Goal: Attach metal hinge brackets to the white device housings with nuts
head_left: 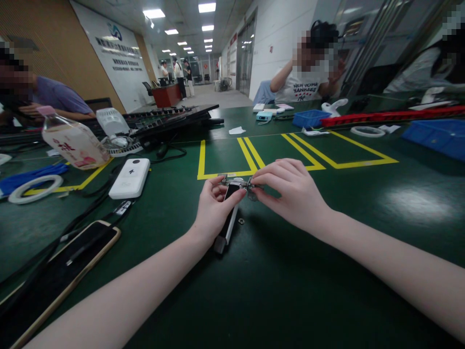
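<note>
My left hand [216, 208] and my right hand [290, 194] meet over the green table [327, 271], both pinching a small metal part [238, 182] between fingertips. Under my left hand lies a slim black-and-white device [227, 228], resting on the table. A tiny metal ring [241, 221] lies loose just right of that device. Both hands have their fingers closed on the metal part.
A white power bank [130, 178], a phone [78, 252] with black cables, a plastic bottle [72, 143] and a white tape ring [34, 188] sit at left. Yellow floor-tape lines [250, 157], blue bins [310, 118], a red rail [392, 117]. Other people sit at far left and back right.
</note>
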Demonstrator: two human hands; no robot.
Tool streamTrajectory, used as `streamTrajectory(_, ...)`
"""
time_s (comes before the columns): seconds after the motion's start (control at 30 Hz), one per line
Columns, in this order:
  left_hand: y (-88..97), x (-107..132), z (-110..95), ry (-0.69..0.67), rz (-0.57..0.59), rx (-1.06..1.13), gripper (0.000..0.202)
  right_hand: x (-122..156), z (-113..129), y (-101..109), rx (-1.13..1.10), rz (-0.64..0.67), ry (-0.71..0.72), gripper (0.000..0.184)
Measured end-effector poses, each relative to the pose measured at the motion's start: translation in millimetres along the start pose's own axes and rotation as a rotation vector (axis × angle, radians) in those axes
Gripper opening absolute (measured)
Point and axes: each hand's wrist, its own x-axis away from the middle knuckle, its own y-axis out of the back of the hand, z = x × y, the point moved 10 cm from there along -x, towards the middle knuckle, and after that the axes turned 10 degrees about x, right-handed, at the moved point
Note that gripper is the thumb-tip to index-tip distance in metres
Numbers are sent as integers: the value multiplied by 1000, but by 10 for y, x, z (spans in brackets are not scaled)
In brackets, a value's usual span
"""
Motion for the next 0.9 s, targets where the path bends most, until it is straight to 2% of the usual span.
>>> streamTrajectory(0.27,-8,9,-11,11,1,0,55,10,-128,-60,-95,71,-139,4)
streamTrajectory(0.63,2,7,-12,11,-15,-30,55,15,-124,-75,-83,77,-126,6)
streamTrajectory(0.8,-13,9,-19,2,4,-36,55,16,-149,-109,-27,99,-136,20)
streamTrajectory(0.9,-12,13,-27,1,3,-37,55,17,-140,-112,-14,98,-115,21)
